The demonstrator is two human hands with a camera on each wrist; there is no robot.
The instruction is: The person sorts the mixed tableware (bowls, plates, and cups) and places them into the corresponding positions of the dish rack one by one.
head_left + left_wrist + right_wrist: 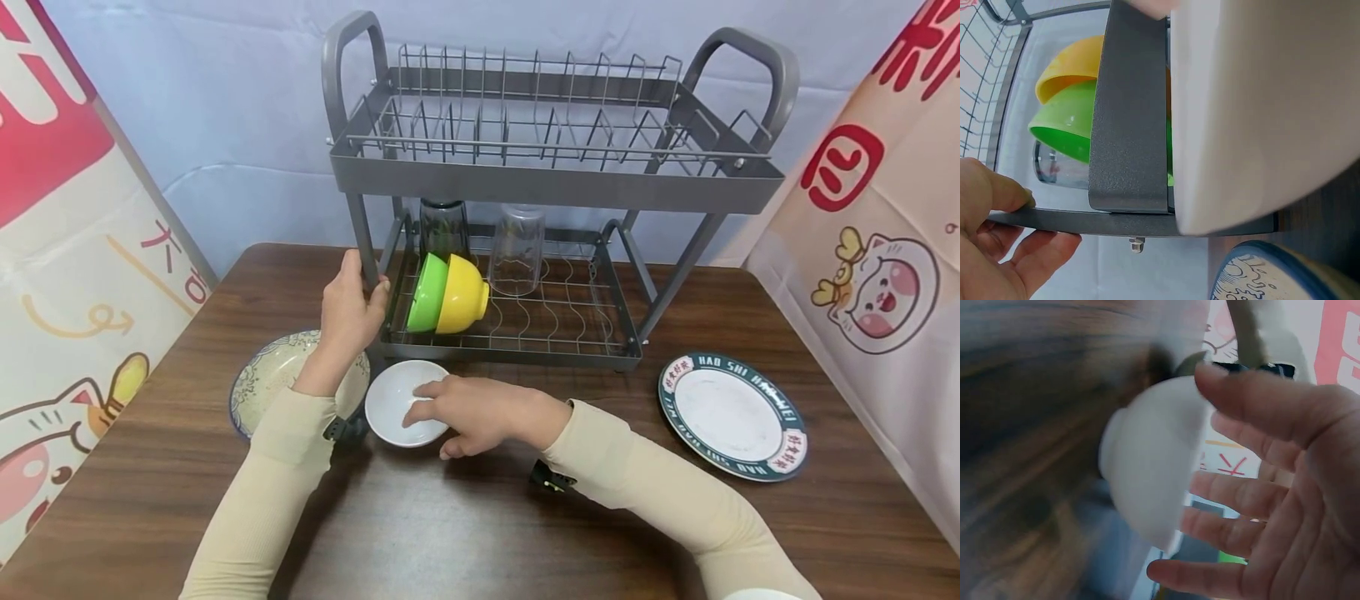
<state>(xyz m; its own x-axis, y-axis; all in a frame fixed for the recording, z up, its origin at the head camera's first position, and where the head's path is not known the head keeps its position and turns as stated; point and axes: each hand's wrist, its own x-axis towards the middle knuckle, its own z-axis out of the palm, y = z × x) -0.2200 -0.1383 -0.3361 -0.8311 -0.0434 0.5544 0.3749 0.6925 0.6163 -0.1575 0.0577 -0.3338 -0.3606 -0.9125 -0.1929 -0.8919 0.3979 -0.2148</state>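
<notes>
My left hand (pixel 348 308) grips the left front post of the grey two-tier dish rack (pixel 555 187); in the left wrist view its thumb and fingers (pixel 1047 253) pinch the metal strip from both sides. A small white bowl (pixel 386 404) stands upright on the table before the rack. Over its right side reaches my right hand (pixel 483 408), fingers extended and spread. The right wrist view shows the thumb and fingertips right at the bowl's rim, not curled round it. A green bowl (pixel 427 296) and a yellow bowl (pixel 462 300) lean nested on their sides in the lower tier.
Behind the leaning bowls, a dark glass (pixel 444 229) and a clear glass (pixel 517 250) stand upside down in the lower tier. A patterned plate (pixel 258 375) lies under the left forearm. At the right, a green-rimmed plate (pixel 723 417) lies on the wooden table (pixel 420 542).
</notes>
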